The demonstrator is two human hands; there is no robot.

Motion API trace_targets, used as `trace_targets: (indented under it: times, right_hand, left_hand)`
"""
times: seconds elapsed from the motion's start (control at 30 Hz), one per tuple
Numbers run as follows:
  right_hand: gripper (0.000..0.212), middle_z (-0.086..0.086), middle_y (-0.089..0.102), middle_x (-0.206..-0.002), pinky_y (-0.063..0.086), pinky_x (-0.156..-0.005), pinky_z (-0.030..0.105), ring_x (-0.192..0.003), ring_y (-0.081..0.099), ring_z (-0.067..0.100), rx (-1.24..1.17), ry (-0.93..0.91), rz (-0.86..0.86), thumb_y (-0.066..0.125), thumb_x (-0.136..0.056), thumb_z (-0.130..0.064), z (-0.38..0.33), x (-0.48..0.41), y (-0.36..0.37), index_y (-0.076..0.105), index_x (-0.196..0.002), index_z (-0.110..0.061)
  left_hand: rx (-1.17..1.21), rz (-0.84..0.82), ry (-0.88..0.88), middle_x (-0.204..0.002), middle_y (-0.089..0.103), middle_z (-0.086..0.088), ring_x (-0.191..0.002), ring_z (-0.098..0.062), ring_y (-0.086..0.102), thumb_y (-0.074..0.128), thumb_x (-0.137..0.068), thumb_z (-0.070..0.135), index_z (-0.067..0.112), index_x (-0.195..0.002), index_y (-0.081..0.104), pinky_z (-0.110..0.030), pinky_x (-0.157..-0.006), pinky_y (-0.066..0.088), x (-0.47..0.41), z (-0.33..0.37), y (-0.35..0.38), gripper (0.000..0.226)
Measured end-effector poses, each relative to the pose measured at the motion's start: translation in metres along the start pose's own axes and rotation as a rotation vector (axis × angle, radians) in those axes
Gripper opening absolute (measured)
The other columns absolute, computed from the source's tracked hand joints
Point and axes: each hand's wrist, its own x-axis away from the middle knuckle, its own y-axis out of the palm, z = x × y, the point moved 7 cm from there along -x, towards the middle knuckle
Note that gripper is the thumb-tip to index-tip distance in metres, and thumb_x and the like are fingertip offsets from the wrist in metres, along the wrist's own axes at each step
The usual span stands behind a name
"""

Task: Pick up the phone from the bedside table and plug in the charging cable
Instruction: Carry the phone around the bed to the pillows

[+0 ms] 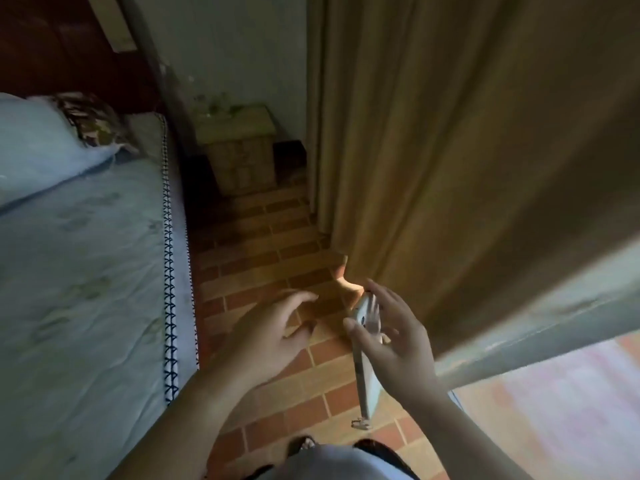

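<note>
Right hand [391, 344] pinches the phone [367, 355] edge-on, long axis near-far; left hand [266, 341] fingers spread, empty.

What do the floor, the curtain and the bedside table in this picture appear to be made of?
Floor: matt reddish brick or tile, with pale joints.
Curtain: tan fabric, hanging in soft folds.
Bedside table: probably pale wood, though too dim to confirm.

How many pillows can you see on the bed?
2. A pale blue pillow lies at the head of the bed, and a dark patterned pillow sits behind it by the headboard. More may lie out of frame.
</note>
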Motion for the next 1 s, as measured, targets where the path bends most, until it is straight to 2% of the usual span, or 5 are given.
trace_targets:
  times: [0.23,0.33,0.57,0.87,1.0]
  right_hand:
    - [0.067,-0.013,0.058,-0.127,0.046,-0.098,0.045,-0.121,0.05,0.008,-0.097,0.018,-0.114,0.067,-0.066,-0.065,-0.004,-0.126,0.058,0.051,-0.125,-0.039]
    - [0.068,-0.013,0.057,-0.125,0.048,-0.095,0.044,-0.118,0.052,0.008,-0.084,0.0,-0.144,0.066,-0.065,-0.066,-0.002,-0.191,0.086,0.051,-0.126,-0.037]
    - [0.066,-0.027,0.056,-0.123,0.047,-0.096,0.034,-0.117,0.049,-0.005,-0.149,0.02,-0.231,0.069,-0.059,-0.07,0.006,-0.373,0.154,0.047,-0.12,-0.056]
    - [0.065,-0.026,0.048,-0.129,0.05,-0.084,0.017,-0.116,0.049,-0.004,-0.197,-0.105,-0.425,0.068,-0.063,-0.066,-0.041,-0.544,0.267,0.047,-0.123,-0.051]
    - [0.064,-0.019,0.049,-0.13,0.052,-0.089,0.032,-0.118,0.05,0.003,-0.213,-0.117,-0.515,0.069,-0.063,-0.064,-0.062,-0.602,0.337,0.048,-0.122,-0.052]
  left_hand:
    - [-0.007,0.072,-0.107,-0.11,0.063,0.014,-0.094,0.001,0.059,0.044,-0.079,0.061,0.041,-0.127,0.04,-0.024,-0.08,0.051,-0.075,-0.054,-0.062,0.052]
    - [-0.05,0.159,-0.091,-0.088,0.062,0.014,-0.076,0.014,0.053,0.052,-0.083,0.049,0.035,-0.123,0.048,-0.005,-0.066,0.042,-0.125,-0.076,-0.092,0.043]
    - [-0.116,0.172,-0.117,-0.129,0.05,0.005,-0.103,-0.01,0.056,0.05,-0.085,0.044,0.031,-0.128,0.045,-0.031,-0.09,0.045,-0.285,-0.117,-0.176,0.044]
    - [-0.165,0.302,-0.218,-0.129,0.05,0.005,-0.109,-0.011,0.052,0.05,-0.086,0.04,0.03,-0.127,0.046,-0.035,-0.09,0.047,-0.388,-0.181,-0.299,0.042]
    - [-0.155,0.387,-0.268,-0.125,0.053,0.006,-0.106,-0.009,0.053,0.052,-0.087,0.037,0.028,-0.126,0.048,-0.028,-0.088,0.045,-0.424,-0.231,-0.359,0.04]
